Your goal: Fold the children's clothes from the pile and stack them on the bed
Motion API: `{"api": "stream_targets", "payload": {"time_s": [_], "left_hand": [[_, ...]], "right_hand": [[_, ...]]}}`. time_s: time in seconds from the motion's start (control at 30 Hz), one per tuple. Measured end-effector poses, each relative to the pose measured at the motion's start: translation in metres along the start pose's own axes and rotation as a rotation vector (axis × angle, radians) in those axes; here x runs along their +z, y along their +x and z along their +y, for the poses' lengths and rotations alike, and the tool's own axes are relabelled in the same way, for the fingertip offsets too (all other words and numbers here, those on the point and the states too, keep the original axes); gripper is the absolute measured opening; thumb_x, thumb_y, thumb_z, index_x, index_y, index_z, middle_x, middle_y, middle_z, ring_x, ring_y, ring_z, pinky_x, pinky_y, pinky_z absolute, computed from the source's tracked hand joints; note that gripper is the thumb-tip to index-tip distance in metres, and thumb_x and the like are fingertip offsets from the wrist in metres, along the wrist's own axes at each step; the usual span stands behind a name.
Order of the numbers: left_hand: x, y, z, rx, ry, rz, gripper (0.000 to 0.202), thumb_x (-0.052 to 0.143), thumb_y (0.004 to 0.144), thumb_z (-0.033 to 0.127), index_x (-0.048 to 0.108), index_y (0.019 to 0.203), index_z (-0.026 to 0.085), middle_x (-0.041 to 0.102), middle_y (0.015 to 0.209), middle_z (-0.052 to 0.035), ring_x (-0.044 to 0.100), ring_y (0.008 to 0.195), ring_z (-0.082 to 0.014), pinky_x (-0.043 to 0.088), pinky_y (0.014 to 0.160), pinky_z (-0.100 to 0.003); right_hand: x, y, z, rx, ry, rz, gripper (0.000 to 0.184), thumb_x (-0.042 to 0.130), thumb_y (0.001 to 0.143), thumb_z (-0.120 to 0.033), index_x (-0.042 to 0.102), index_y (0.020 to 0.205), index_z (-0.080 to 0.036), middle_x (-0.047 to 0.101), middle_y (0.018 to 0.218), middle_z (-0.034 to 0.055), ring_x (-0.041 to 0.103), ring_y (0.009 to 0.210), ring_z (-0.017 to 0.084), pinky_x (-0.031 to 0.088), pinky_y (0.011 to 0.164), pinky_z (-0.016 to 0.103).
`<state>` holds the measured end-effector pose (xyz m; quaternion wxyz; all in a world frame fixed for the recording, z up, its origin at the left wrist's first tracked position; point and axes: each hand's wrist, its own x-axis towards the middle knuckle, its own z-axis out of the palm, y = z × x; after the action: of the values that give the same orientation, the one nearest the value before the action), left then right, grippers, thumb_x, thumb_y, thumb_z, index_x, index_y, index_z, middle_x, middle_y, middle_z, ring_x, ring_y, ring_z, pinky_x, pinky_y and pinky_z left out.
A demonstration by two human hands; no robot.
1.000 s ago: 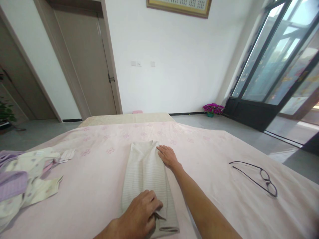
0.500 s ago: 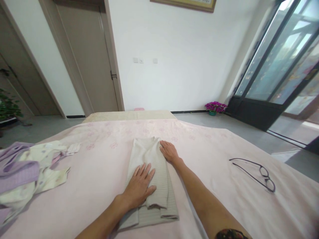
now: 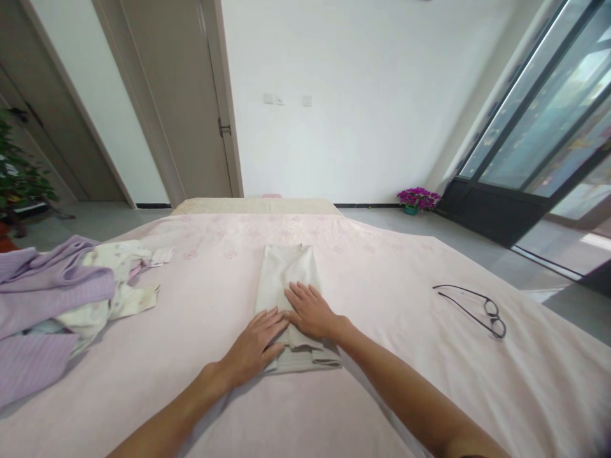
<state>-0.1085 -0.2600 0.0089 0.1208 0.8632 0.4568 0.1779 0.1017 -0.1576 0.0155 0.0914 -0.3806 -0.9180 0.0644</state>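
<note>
Bright daylight from the glass door [image 3: 529,143], glare on the floor [image 3: 548,286], stretched edges, lower right corner apparently blurred.

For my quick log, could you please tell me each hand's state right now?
Left hand: open, palm down, fingers on the folded pale garment.
Right hand: open, palm down on the same garment.

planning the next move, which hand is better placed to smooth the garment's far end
Probably the right hand: it rests on the folded garment, closer to its far edge than the left hand.
</note>
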Motion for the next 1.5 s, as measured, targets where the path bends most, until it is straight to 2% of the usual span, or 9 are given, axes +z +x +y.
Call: {"api": "stream_targets", "payload": {"time_s": [0.13, 0.27, 0.43, 0.57, 0.67, 0.77, 0.9, 1.13, 1.5], "left_hand": [[-0.004, -0.013, 0.001, 0.012, -0.130, 0.111, 0.036, 0.046, 0.096, 0.031, 0.062, 0.128, 0.026, 0.056, 0.140, -0.0048, 0.044, 0.136, -0.0221, 0.033, 0.115, -0.046], [-0.010, -0.023, 0.003, 0.007, -0.272, 0.137, 0.030, 0.048, 0.094, 0.029, 0.070, 0.114, 0.025, 0.065, 0.129, -0.0048, 0.053, 0.127, -0.0218, 0.035, 0.114, -0.045], [-0.016, -0.032, -0.002, -0.250, -0.452, 0.342, 0.035, 0.042, 0.097, 0.037, 0.072, 0.101, 0.020, 0.074, 0.104, -0.0066, 0.067, 0.099, -0.0192, 0.050, 0.093, -0.032], [-0.015, -0.036, -0.016, -0.403, -0.416, 0.484, 0.034, 0.044, 0.095, 0.040, 0.071, 0.096, 0.020, 0.075, 0.099, -0.0050, 0.068, 0.095, -0.0193, 0.051, 0.087, -0.029], [-0.014, -0.038, -0.023, -0.439, -0.373, 0.466, 0.031, 0.043, 0.094, 0.037, 0.070, 0.097, 0.021, 0.074, 0.099, -0.0036, 0.067, 0.094, -0.0188, 0.050, 0.086, -0.029], [-0.014, -0.040, -0.022, -0.376, -0.303, 0.410, 0.029, 0.043, 0.093, 0.032, 0.069, 0.100, 0.022, 0.072, 0.100, -0.0032, 0.065, 0.096, -0.0185, 0.048, 0.088, -0.030], [-0.017, -0.042, -0.013, -0.313, -0.232, 0.347, 0.026, 0.045, 0.092, 0.028, 0.069, 0.101, 0.025, 0.067, 0.101, -0.0028, 0.063, 0.095, -0.0174, 0.048, 0.087, -0.029], [-0.022, -0.041, -0.008, -0.308, -0.220, 0.278, 0.022, 0.051, 0.087, 0.021, 0.067, 0.102, 0.026, 0.063, 0.102, -0.0011, 0.062, 0.086, -0.0147, 0.048, 0.083, -0.027], [-0.021, -0.039, -0.007, -0.330, -0.175, 0.296, 0.020, 0.047, 0.093, 0.027, 0.066, 0.097, 0.024, 0.063, 0.102, -0.0019, 0.062, 0.093, -0.0159, 0.046, 0.085, -0.027]], "right_hand": [[0.007, -0.016, -0.015, 0.013, -0.040, 0.021, 0.062, 0.033, 0.099, -0.051, 0.030, 0.152, -0.020, 0.024, 0.159, 0.0089, 0.019, 0.147, 0.025, 0.012, 0.119, 0.046], [0.007, -0.014, -0.018, 0.045, -0.059, 0.069, 0.058, 0.036, 0.099, -0.049, 0.036, 0.149, -0.019, 0.028, 0.158, 0.0098, 0.024, 0.145, 0.025, 0.015, 0.118, 0.046], [0.004, -0.019, -0.021, 0.024, -0.003, 0.122, 0.051, 0.040, 0.098, -0.045, 0.045, 0.143, -0.022, 0.038, 0.153, 0.0083, 0.033, 0.141, 0.023, 0.022, 0.117, 0.044], [0.002, -0.028, -0.014, -0.006, 0.151, 0.244, 0.039, 0.039, 0.099, -0.040, 0.060, 0.129, -0.025, 0.058, 0.137, 0.0057, 0.049, 0.129, 0.020, 0.030, 0.113, 0.043], [0.003, -0.035, 0.000, 0.070, 0.256, 0.427, 0.036, 0.040, 0.099, -0.038, 0.065, 0.121, -0.026, 0.066, 0.126, 0.0046, 0.056, 0.121, 0.019, 0.034, 0.111, 0.042], [0.006, -0.042, 0.016, 0.187, 0.260, 0.523, 0.037, 0.042, 0.097, -0.039, 0.064, 0.122, -0.024, 0.064, 0.127, 0.0057, 0.055, 0.121, 0.021, 0.038, 0.109, 0.041], [0.006, -0.045, 0.027, 0.322, 0.222, 0.480, 0.040, 0.041, 0.095, -0.038, 0.062, 0.125, -0.022, 0.060, 0.133, 0.0063, 0.052, 0.124, 0.022, 0.038, 0.109, 0.040], [0.009, -0.038, 0.034, 0.435, 0.214, 0.422, 0.041, 0.043, 0.093, -0.037, 0.063, 0.124, -0.020, 0.059, 0.133, 0.0084, 0.051, 0.125, 0.022, 0.037, 0.109, 0.039], [0.004, -0.032, 0.024, 0.478, 0.091, 0.352, 0.041, 0.051, 0.090, -0.035, 0.061, 0.126, -0.018, 0.058, 0.134, 0.0089, 0.052, 0.122, 0.022, 0.035, 0.107, 0.035]]}}
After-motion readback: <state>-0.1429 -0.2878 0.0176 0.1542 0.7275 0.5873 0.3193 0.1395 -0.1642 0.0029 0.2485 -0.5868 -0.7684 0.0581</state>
